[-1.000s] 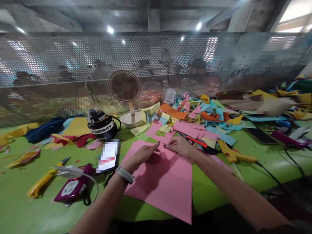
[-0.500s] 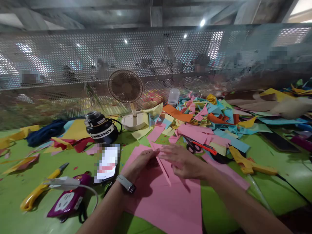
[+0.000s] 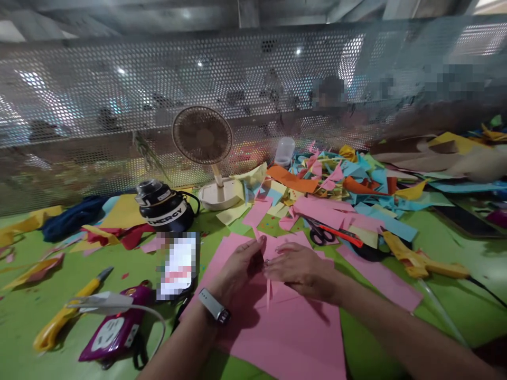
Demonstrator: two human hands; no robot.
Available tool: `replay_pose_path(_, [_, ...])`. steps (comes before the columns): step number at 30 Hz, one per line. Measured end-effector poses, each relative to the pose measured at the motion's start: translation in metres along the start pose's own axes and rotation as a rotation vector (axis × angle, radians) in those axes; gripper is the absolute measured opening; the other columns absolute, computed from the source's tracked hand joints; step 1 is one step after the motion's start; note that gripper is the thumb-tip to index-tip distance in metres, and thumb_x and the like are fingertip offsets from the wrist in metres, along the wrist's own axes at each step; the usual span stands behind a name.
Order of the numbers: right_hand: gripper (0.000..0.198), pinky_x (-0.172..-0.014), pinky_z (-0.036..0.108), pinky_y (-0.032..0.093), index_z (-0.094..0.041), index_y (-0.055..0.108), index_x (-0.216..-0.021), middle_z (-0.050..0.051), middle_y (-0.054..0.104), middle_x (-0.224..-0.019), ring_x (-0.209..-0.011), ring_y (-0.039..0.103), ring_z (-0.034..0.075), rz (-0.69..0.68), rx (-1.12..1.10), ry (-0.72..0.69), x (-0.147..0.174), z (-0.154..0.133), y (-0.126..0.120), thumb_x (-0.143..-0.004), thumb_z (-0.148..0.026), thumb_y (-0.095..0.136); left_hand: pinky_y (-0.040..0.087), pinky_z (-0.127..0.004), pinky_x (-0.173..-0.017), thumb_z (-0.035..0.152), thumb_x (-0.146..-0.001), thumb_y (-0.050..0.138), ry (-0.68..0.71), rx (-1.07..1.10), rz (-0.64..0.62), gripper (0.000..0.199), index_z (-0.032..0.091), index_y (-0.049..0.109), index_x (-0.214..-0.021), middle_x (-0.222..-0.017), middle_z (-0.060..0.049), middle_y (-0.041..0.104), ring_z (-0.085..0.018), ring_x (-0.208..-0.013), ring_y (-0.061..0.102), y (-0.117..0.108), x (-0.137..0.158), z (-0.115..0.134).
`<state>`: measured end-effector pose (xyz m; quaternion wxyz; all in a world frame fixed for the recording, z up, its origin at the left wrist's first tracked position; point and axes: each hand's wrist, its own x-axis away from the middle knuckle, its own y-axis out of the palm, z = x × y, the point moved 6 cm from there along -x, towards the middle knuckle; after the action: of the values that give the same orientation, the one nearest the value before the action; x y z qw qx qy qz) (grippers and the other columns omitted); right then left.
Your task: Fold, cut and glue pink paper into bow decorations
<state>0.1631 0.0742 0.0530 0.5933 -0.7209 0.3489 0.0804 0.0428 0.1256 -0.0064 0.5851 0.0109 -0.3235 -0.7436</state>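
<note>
My left hand [image 3: 242, 264], with a watch on its wrist, is closed in a pinch on a narrow pink paper strip [image 3: 269, 298]. One end of the strip sticks up beyond the fingertips, and the other points down toward me. From the right, my right hand [image 3: 303, 269] reaches in with its fingers stretched out and their tips at the strip; its thumb looks apart from the paper. Both hands are above large pink paper sheets [image 3: 293, 338] on the green table. Part of the strip is hidden behind the fingers.
Scissors [image 3: 320, 232] and a red-orange cutter [image 3: 344, 236] lie beyond my right hand, with a yellow glue gun [image 3: 420, 261] farther right. To the left are a phone [image 3: 178, 266], a purple pouch-like object [image 3: 119, 327], a yellow cutter [image 3: 71, 311] and a black bottle [image 3: 166, 206]. Behind stand a fan [image 3: 203, 135] and paper scraps [image 3: 328, 171].
The view has shifted slightly. My right fingers have drawn closer together and in to the strip. The strip's lower end now points more steeply down. My left hand keeps its pinch.
</note>
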Motion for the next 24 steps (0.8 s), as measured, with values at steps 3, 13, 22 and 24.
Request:
replay_pose_path(3, [0.024, -0.103, 0.039, 0.037, -0.026, 0.066, -0.109, 0.002, 0.076, -0.096, -0.086, 0.069, 0.014, 0.082, -0.004, 0.148, -0.002, 0.005, -0.003, -0.096, -0.018, 0.048, 0.033, -0.02, -0.047, 0.046, -0.061, 0.084, 0.09, -0.018, -0.075, 0.043, 0.015, 0.054, -0.058, -0.051, 0.007, 0.045, -0.005, -0.046, 0.037, 0.011, 0.005, 0.002])
replay_pose_path(13, [0.019, -0.085, 0.039, 0.046, -0.022, 0.063, -0.102, 0.008, 0.069, -0.1, -0.097, 0.058, 0.026, 0.216, 0.09, 0.532, 0.01, 0.033, -0.011, -0.084, -0.028, 0.065, 0.048, -0.031, -0.079, 0.066, -0.075, 0.063, 0.276, -0.068, -0.225, 0.052, 0.016, 0.072, -0.085, -0.082, -0.008, 0.071, -0.02, -0.078, 0.064, 0.029, 0.015, 0.001])
replay_pose_path(22, [0.014, -0.084, 0.04, 0.046, -0.019, 0.059, -0.094, 0.009, 0.066, -0.097, -0.098, 0.057, 0.026, 0.133, -0.017, 0.744, 0.01, 0.044, -0.001, -0.081, -0.025, 0.061, 0.048, -0.031, -0.081, 0.05, -0.073, 0.074, 0.402, -0.309, -0.199, 0.036, 0.016, 0.076, -0.086, -0.086, -0.008, 0.073, -0.019, -0.079, 0.064, 0.033, 0.016, -0.001])
replay_pose_path(24, [0.018, -0.086, 0.041, 0.045, -0.019, 0.058, -0.096, 0.009, 0.066, -0.097, -0.098, 0.058, 0.026, 0.214, -0.018, 0.701, 0.008, 0.04, -0.006, -0.079, -0.025, 0.063, 0.049, -0.032, -0.083, 0.048, -0.072, 0.076, 0.395, -0.26, -0.173, 0.034, 0.016, 0.076, -0.083, -0.084, -0.007, 0.073, -0.019, -0.081, 0.064, 0.03, 0.014, 0.0])
